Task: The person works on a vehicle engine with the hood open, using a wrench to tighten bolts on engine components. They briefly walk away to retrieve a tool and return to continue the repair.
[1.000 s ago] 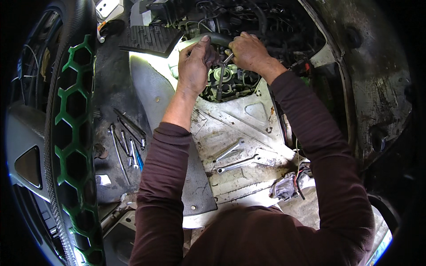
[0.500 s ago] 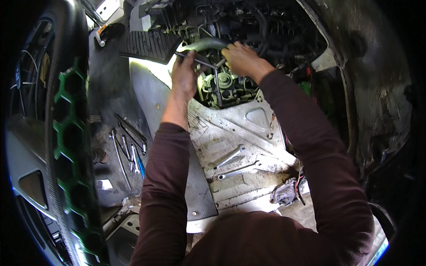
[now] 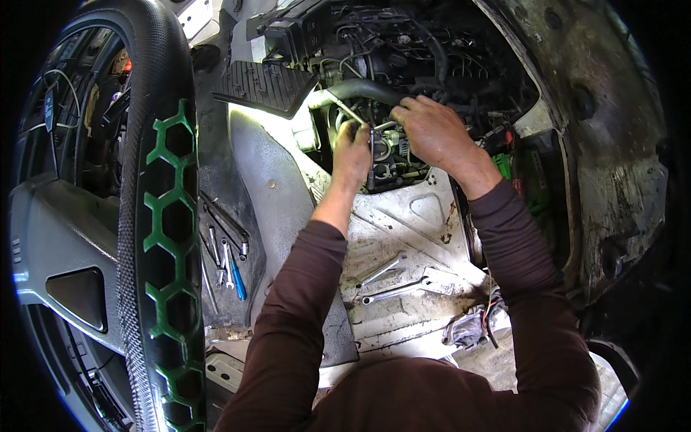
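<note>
My left hand (image 3: 351, 153) is closed round an L-shaped wrench (image 3: 346, 106) near its bend. One arm of the wrench reaches up and left; the other points down into the engine (image 3: 392, 147). My right hand (image 3: 437, 137) lies farther right, fingers curled against the end of a thick dark hose (image 3: 360, 88) that crosses above the wrench. Its fingertips are partly hidden behind the knuckles. Bright light falls on the metal parts beside my left hand.
Two wrenches (image 3: 396, 289) lie on the pale metal panel nearest me. Several hand tools, one a blue-handled screwdriver (image 3: 237, 279), rest on the floor at left. A steering wheel (image 3: 129, 237) stands at far left, a ribbed pedal (image 3: 263, 88) beside the engine. A crumpled rag (image 3: 466, 327) sits lower right.
My left hand has moved along the wrench from the far end of its handle to near the bend. My right hand stays by the hose. The whole view has shifted somewhat.
</note>
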The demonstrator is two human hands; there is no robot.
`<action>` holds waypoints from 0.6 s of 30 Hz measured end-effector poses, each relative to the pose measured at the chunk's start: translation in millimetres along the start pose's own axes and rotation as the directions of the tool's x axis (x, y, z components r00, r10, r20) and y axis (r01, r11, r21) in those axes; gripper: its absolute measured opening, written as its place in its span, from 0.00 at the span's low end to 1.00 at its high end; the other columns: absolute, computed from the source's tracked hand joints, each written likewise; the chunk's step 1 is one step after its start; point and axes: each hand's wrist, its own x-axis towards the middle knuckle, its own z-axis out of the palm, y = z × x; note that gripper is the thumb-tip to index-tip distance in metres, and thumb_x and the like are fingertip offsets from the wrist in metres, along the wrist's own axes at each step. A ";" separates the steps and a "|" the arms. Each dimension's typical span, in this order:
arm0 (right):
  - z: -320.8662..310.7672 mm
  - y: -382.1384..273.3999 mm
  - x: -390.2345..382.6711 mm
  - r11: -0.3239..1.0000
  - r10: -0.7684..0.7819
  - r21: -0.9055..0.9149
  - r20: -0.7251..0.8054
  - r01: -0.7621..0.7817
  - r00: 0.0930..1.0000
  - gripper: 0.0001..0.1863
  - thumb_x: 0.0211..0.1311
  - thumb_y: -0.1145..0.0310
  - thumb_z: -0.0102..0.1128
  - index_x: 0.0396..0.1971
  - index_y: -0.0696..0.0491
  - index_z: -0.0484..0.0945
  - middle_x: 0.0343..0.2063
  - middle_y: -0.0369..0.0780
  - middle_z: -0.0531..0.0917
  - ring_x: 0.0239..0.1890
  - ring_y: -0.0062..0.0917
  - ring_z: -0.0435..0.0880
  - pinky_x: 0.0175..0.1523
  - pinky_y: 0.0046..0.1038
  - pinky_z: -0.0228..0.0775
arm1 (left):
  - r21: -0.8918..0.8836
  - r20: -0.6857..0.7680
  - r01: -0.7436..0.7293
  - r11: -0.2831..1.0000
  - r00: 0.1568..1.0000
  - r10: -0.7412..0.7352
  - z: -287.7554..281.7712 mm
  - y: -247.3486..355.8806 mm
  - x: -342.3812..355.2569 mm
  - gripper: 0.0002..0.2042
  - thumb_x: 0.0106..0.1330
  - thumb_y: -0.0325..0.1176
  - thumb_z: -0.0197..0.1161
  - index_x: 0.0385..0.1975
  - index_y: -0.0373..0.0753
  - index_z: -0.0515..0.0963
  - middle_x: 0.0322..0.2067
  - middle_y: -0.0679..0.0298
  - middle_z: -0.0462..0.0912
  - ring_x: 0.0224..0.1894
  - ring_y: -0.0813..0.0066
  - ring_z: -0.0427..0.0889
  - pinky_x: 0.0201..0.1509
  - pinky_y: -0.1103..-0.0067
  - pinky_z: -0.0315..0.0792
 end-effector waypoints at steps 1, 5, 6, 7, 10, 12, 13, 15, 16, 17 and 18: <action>-0.6 1.6 -0.6 1.000 -0.004 -0.009 -0.004 0.004 1.000 0.16 0.56 0.78 0.58 0.45 0.59 0.83 0.46 0.47 0.84 0.50 0.41 0.84 0.55 0.37 0.78 | -0.030 0.014 -0.008 1.000 1.000 0.009 9.3 4.3 -17.4 0.13 0.81 0.35 0.49 0.53 0.33 0.74 0.36 0.61 0.82 0.33 0.77 0.83 0.37 0.80 0.77; -11.4 -17.2 7.6 0.983 -0.007 0.181 -0.043 0.014 0.999 0.19 0.55 0.78 0.60 0.49 0.59 0.81 0.50 0.49 0.84 0.53 0.40 0.84 0.59 0.38 0.76 | 0.413 -0.053 -0.351 0.840 0.912 0.407 2.9 -38.2 -23.4 0.13 0.79 0.35 0.51 0.49 0.30 0.74 0.38 0.49 0.85 0.37 0.52 0.84 0.46 0.66 0.76; -12.8 -19.0 8.1 0.955 0.023 0.297 -0.068 -0.002 0.997 0.19 0.56 0.78 0.60 0.50 0.59 0.81 0.50 0.48 0.83 0.53 0.38 0.84 0.59 0.37 0.76 | 0.418 -0.031 -0.297 0.858 0.940 0.341 -1.3 -34.5 -22.8 0.13 0.79 0.35 0.51 0.49 0.30 0.74 0.38 0.47 0.85 0.38 0.50 0.84 0.47 0.65 0.76; -14.5 -21.3 8.1 0.912 0.053 0.411 -0.091 -0.011 0.994 0.20 0.57 0.78 0.60 0.52 0.59 0.80 0.51 0.47 0.83 0.52 0.36 0.84 0.60 0.36 0.75 | 0.426 -0.013 -0.243 0.871 0.961 0.275 -4.4 -27.0 -24.9 0.13 0.79 0.34 0.51 0.49 0.29 0.73 0.38 0.46 0.84 0.40 0.47 0.84 0.48 0.64 0.75; -5.7 -7.0 9.2 0.384 0.188 0.921 -0.008 -0.066 0.982 0.19 0.63 0.71 0.56 0.54 0.56 0.79 0.50 0.44 0.83 0.52 0.33 0.84 0.60 0.36 0.75 | 0.473 0.024 -0.238 0.848 0.966 0.258 -10.0 -18.5 -27.3 0.12 0.79 0.34 0.52 0.48 0.30 0.74 0.37 0.47 0.85 0.39 0.50 0.84 0.46 0.64 0.75; 9.3 18.9 11.9 -0.226 0.218 0.971 0.128 -0.078 0.967 0.20 0.68 0.64 0.52 0.56 0.55 0.79 0.49 0.43 0.84 0.52 0.32 0.83 0.59 0.36 0.75 | 0.398 0.071 -0.235 0.887 0.972 0.225 -13.0 -22.8 -21.6 0.10 0.79 0.34 0.52 0.47 0.32 0.73 0.35 0.48 0.85 0.37 0.51 0.84 0.45 0.64 0.75; 24.1 26.5 12.8 -0.372 0.230 0.925 0.164 -0.069 0.959 0.21 0.72 0.56 0.49 0.53 0.54 0.81 0.45 0.42 0.85 0.50 0.31 0.83 0.58 0.36 0.75 | 0.373 0.076 -0.201 0.906 0.980 0.186 -13.7 -22.9 -20.9 0.10 0.79 0.34 0.52 0.47 0.32 0.73 0.35 0.48 0.84 0.37 0.51 0.84 0.45 0.64 0.75; 69.2 40.3 18.0 -0.130 0.345 0.919 0.394 -0.372 0.852 0.22 0.73 0.53 0.50 0.51 0.54 0.82 0.43 0.41 0.86 0.47 0.29 0.83 0.56 0.35 0.74 | 0.383 0.093 -0.174 0.907 0.984 0.149 -11.2 -17.1 -23.8 0.10 0.78 0.33 0.52 0.47 0.32 0.72 0.35 0.47 0.84 0.37 0.51 0.84 0.44 0.63 0.75; 74.6 35.2 24.4 -0.021 0.412 0.855 0.480 -0.519 0.774 0.22 0.74 0.52 0.50 0.50 0.53 0.82 0.42 0.40 0.86 0.45 0.29 0.83 0.55 0.35 0.74 | 0.419 0.093 -0.177 0.891 0.984 0.152 -10.1 -10.6 -27.7 0.09 0.78 0.33 0.52 0.47 0.32 0.72 0.35 0.47 0.84 0.37 0.49 0.84 0.44 0.62 0.75; 79.9 28.7 25.0 -0.143 0.313 0.821 0.567 -0.552 0.762 0.22 0.73 0.51 0.51 0.50 0.52 0.83 0.42 0.41 0.86 0.48 0.29 0.82 0.54 0.38 0.73 | 0.453 0.094 -0.181 0.873 0.983 0.155 -10.0 -6.0 -30.7 0.09 0.78 0.33 0.52 0.47 0.32 0.72 0.35 0.46 0.84 0.37 0.48 0.84 0.44 0.61 0.75; 86.7 19.9 25.3 -0.258 0.203 0.767 0.637 -0.587 0.743 0.22 0.73 0.50 0.52 0.49 0.51 0.83 0.43 0.41 0.86 0.50 0.30 0.81 0.53 0.41 0.72 | 0.538 0.090 -0.211 0.816 0.977 0.193 -11.9 -4.4 -32.4 0.09 0.77 0.32 0.53 0.47 0.32 0.71 0.35 0.45 0.84 0.38 0.46 0.84 0.44 0.60 0.75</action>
